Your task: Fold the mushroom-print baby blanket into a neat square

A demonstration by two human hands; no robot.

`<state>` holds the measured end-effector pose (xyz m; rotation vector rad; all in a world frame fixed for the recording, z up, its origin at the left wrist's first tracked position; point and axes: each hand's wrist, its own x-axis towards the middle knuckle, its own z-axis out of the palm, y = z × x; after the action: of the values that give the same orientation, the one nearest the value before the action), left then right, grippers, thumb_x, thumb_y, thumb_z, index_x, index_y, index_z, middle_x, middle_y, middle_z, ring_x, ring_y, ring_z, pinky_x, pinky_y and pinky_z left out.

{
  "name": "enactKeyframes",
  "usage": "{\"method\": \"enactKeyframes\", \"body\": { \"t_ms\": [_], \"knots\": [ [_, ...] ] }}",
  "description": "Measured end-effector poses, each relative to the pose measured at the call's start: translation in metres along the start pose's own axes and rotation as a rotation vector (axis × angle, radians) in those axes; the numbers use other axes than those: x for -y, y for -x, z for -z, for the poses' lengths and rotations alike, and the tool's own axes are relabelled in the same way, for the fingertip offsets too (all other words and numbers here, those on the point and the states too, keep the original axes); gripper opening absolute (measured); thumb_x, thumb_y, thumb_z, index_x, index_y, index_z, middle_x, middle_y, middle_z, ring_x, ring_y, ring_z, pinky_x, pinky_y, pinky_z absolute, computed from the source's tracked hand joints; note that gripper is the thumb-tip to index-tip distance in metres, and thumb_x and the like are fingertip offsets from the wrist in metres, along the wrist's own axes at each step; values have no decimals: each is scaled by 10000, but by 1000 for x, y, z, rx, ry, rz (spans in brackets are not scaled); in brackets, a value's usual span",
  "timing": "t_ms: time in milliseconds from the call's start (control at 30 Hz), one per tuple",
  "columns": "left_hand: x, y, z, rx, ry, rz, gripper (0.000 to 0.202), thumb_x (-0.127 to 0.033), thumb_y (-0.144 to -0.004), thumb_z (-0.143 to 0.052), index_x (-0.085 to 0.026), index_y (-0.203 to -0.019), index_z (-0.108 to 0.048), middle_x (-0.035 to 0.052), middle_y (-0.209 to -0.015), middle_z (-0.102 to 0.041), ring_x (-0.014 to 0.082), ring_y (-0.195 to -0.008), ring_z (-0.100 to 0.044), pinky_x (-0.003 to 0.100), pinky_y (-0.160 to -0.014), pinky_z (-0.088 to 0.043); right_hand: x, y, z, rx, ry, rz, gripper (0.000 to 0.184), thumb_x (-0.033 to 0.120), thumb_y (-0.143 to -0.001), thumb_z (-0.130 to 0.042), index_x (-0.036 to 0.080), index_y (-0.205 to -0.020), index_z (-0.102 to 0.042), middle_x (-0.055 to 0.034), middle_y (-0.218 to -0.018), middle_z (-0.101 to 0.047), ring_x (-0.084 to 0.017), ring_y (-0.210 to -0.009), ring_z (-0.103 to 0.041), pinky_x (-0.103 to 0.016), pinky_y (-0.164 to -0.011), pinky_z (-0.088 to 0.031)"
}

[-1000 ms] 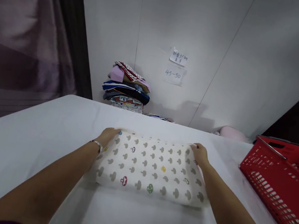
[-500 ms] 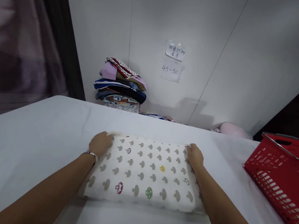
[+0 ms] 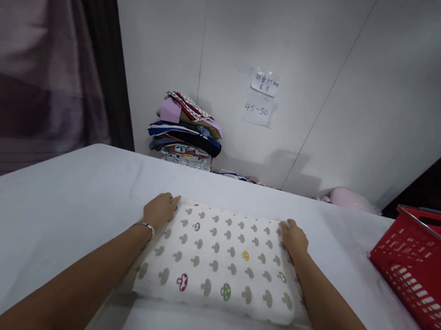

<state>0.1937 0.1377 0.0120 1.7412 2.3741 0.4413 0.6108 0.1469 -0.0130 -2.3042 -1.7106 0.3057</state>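
A white folded cloth [image 3: 212, 262] with rows of grey mushrooms and a few coloured ones lies in front of me. It is spread as a wide rectangle on the white-covered table [image 3: 82, 204]. My left hand [image 3: 159, 211], with a bracelet at the wrist, is closed on its far left corner, and one finger sticks out along the edge. At the far right corner, my right hand [image 3: 294, 237] has its fingers closed on the cloth's edge. The undersides of both hands are hidden.
To the right stands a red perforated basket [image 3: 426, 272] with a metal handle. Beyond the table's far edge, a stack of folded fabrics [image 3: 186, 131] rises against the wall, and a pink bundle [image 3: 350, 199] sits farther right. Paper notes [image 3: 262, 96] hang on the wall. A curtain [image 3: 39, 61] covers the left.
The whole view has shifted slightly, so everything sits a little farther right and lower. Both hands stay at the cloth's far corners; a left finger now stretches out more.
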Motion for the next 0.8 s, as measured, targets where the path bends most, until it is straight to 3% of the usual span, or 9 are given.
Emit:
{"method": "enactKeyframes", "body": {
  "t_ms": [133,333,500,567,667,733,800],
  "knots": [
    [2,-10,-3,32,-35,56,449,-465,-881,-273,-173,-877,-614,125,-959,-671,264,-926,-611,333,-715,-446,-4,-4,-2,-31,93,-5,437,430,-931,-270,190,-1192,-526,-123,-1046,-652,-248,-993,-597,-321,-767,-424],
    [3,-18,-8,51,-61,99,420,-420,-874,-311,-162,-895,-642,141,-1007,-668,282,-968,-607,348,-732,-451,-2,-5,-8,-13,210,38,438,401,-936,-224,161,-1060,-570,-137,-979,-661,-271,-926,-615,-360,-736,-438],
    [-2,-13,0,-4,-68,100,429,-418,-863,-352,-131,-1059,-604,159,-1129,-617,290,-1031,-575,377,-803,-448,2,1,-3,-90,240,46,406,357,-922,-295,141,-1183,-517,-162,-1111,-604,-286,-1014,-573,-389,-791,-439],
    [-10,-4,2,-80,-83,-12,437,-402,-865,-375,-131,-1155,-557,153,-1220,-569,281,-1115,-524,389,-896,-412,8,8,-1,-177,248,161,433,321,-914,-331,131,-1285,-446,-175,-1247,-530,-289,-1143,-497,-405,-881,-406],
    [-24,14,-5,-173,-108,-396,460,-414,-883,-377,-162,-1245,-507,115,-1351,-482,252,-1274,-381,406,-1063,-259,25,21,-5,-209,234,451,486,339,-926,-330,155,-1375,-364,-133,-1442,-353,-258,-1332,-285,-413,-1039,-266],
    [-30,22,-17,-133,-133,-575,520,-469,-884,-367,-177,-1302,-466,95,-1429,-397,251,-1348,-270,440,-1115,-136,35,29,-11,-124,222,583,521,405,-932,-319,184,-1404,-335,-98,-1495,-266,-246,-1379,-183,-425,-1081,-187],
    [-30,25,-30,-26,-162,-554,602,-528,-875,-337,-173,-1356,-408,94,-1467,-333,262,-1374,-216,483,-1117,-88,39,33,-19,3,233,591,549,455,-932,-299,205,-1422,-311,-81,-1508,-233,-251,-1389,-152,-455,-1090,-148]
  ]
}}
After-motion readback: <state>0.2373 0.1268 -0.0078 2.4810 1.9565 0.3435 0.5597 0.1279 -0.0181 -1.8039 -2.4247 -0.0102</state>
